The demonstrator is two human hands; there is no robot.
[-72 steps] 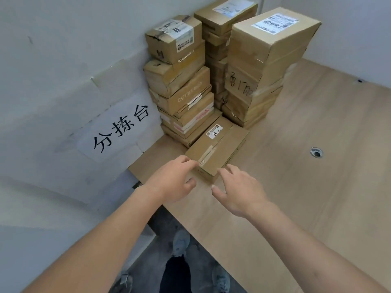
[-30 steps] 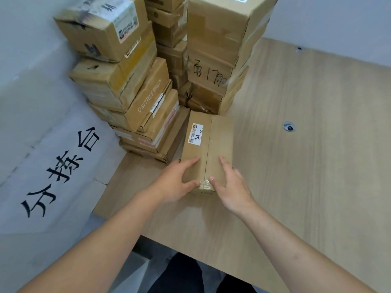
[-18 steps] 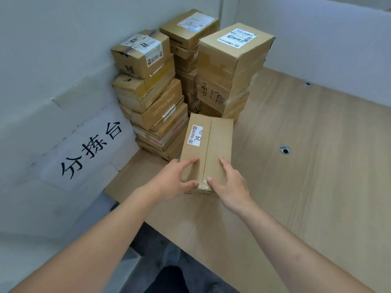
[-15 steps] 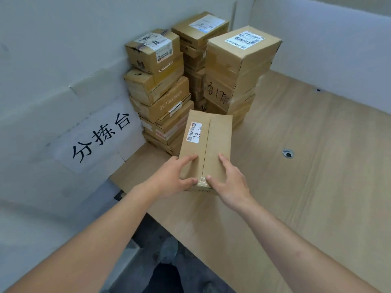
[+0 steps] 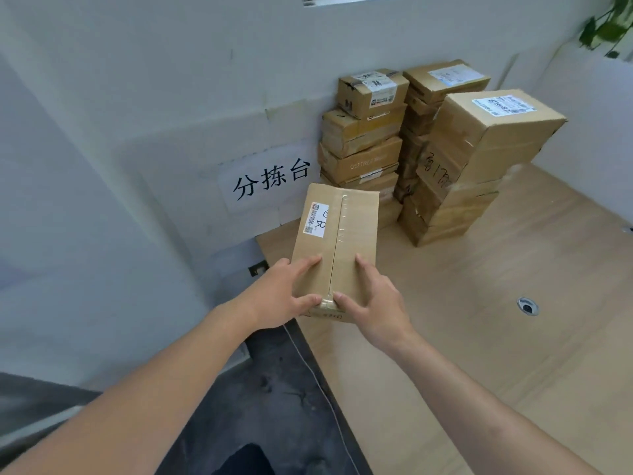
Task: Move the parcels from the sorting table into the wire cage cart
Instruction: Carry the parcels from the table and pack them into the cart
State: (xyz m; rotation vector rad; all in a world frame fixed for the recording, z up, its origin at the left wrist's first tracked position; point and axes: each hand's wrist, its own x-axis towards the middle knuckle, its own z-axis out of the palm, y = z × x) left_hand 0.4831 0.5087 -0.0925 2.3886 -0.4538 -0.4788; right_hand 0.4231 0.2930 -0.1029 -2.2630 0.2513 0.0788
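Hands meet at the centre of the frame on one long cardboard parcel [image 5: 337,248]: the left hand [image 5: 282,296] and right hand [image 5: 371,298] each grip its near end, fingers [image 5: 310,262] laid flat on top and thumbs hooked over the near edge. It seems lifted slightly off the wooden table [image 5: 479,320], though its underside is hidden. Behind it, upper right, stacked parcels [image 5: 445,149] stand against the wall beside a paper sign [image 5: 270,178].

Left hand [image 5: 281,296] and right hand [image 5: 373,299] gripping long parcel [image 5: 337,241], apparently lifted off sorting table [image 5: 479,320]
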